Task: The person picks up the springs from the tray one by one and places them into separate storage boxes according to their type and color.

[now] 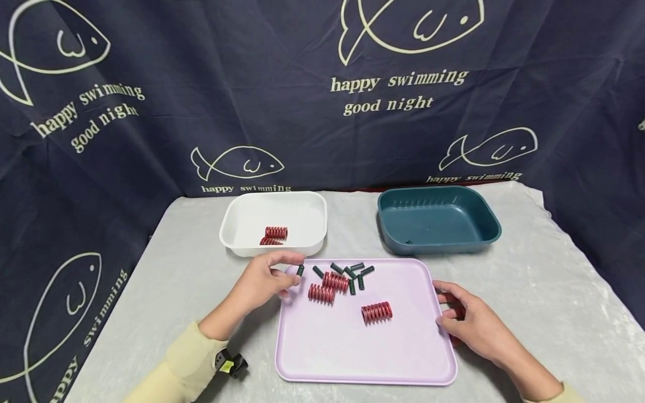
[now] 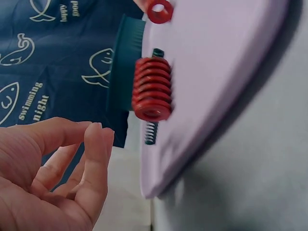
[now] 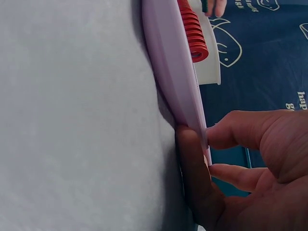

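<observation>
My left hand (image 1: 264, 280) pinches a small dark green spring (image 1: 299, 270) between thumb and fingertips, over the upper left corner of the lilac tray (image 1: 347, 352). In the left wrist view the fingers hide that spring. Along the tray's right edge, my right hand (image 1: 471, 319) grips the rim, thumb on one side and fingers on the other in the right wrist view. A thick red spring (image 1: 377, 313) lies alone near the tray's middle. Two more red springs (image 1: 321, 294) sit further left, beside several small dark green springs (image 1: 360, 281).
Behind the tray, a white bin (image 1: 302, 210) at the left holds two red springs (image 1: 276, 232). A teal bin (image 1: 433, 243) at the right has a small dark thing (image 1: 409, 242) inside. A grey cloth (image 1: 544, 268) covers the table, with a dark blue fish-print curtain (image 1: 302, 112) behind.
</observation>
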`<move>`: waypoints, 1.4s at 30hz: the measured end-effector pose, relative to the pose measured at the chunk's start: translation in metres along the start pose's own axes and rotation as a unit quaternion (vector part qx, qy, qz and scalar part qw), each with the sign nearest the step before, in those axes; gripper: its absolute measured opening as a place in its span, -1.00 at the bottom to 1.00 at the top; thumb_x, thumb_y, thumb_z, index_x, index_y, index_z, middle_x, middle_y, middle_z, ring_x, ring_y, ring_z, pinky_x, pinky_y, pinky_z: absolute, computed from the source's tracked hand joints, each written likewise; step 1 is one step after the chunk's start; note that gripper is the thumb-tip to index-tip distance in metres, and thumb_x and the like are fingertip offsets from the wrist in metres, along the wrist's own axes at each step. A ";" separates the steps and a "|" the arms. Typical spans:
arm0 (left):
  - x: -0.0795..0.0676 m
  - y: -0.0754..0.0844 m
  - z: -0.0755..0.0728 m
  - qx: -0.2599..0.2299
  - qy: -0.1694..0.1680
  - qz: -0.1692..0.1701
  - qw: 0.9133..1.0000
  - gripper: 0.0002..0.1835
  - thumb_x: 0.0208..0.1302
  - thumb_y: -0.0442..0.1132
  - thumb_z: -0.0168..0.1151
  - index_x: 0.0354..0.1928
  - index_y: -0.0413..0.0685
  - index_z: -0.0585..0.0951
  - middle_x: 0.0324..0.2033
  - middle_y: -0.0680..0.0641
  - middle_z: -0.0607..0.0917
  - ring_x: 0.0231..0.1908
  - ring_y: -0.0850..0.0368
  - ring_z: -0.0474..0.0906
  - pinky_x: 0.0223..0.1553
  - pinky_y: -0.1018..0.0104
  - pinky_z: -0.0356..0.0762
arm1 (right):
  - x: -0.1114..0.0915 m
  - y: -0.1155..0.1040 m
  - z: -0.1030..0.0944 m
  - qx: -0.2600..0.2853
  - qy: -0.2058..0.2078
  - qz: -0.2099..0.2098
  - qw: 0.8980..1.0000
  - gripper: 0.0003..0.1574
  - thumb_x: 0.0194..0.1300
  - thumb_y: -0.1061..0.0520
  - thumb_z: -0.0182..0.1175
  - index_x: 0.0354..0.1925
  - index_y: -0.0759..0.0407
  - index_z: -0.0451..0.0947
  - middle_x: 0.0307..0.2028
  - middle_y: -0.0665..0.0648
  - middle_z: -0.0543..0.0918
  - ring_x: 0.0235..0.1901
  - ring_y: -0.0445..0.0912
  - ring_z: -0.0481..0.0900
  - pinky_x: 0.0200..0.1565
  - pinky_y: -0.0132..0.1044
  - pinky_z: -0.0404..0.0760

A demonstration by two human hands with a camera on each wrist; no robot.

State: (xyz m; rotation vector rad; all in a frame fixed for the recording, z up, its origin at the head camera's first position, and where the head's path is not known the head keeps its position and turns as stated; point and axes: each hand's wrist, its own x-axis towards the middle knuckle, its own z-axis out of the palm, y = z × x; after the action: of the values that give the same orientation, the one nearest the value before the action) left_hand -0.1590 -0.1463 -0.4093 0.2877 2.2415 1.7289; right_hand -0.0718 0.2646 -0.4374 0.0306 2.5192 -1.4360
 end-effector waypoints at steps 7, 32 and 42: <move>0.008 0.014 0.003 -0.040 -0.057 0.020 0.997 -0.49 0.26 -0.53 0.28 0.28 -0.34 0.57 0.22 -0.38 0.58 -0.20 -0.33 0.73 -0.31 0.06 0.80 | 0.001 0.001 0.000 -0.014 0.002 -0.009 1.000 -0.15 0.24 0.40 0.29 0.45 0.36 0.28 0.07 0.28 0.59 -0.29 -0.15 0.52 -0.50 -0.25 0.67; 0.098 0.062 0.100 -0.092 -0.119 0.020 0.988 -0.58 0.34 -0.52 0.29 0.21 -0.11 0.67 0.11 -0.07 0.67 -0.21 0.04 0.75 -0.27 0.12 0.81 | 0.002 0.001 -0.001 -0.014 -0.006 0.009 1.000 -0.15 0.25 0.35 0.31 0.46 0.30 0.28 0.06 0.28 0.56 -0.27 -0.12 0.51 -0.48 -0.22 0.69; 0.124 0.085 0.142 -0.071 -0.114 0.023 0.991 -0.60 0.35 -0.52 0.31 0.16 -0.05 0.70 0.00 0.00 0.70 -0.15 -0.09 0.76 -0.28 0.10 0.81 | 0.005 0.001 -0.002 -0.014 -0.014 0.004 1.000 -0.12 0.26 0.35 0.32 0.48 0.35 0.23 0.07 0.30 0.56 -0.27 -0.12 0.52 -0.49 -0.22 0.70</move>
State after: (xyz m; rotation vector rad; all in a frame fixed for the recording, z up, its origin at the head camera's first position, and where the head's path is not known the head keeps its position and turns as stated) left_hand -0.2276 0.0458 -0.3739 0.4829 1.9556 1.7682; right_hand -0.0765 0.2663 -0.4387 0.0163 2.5128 -1.3877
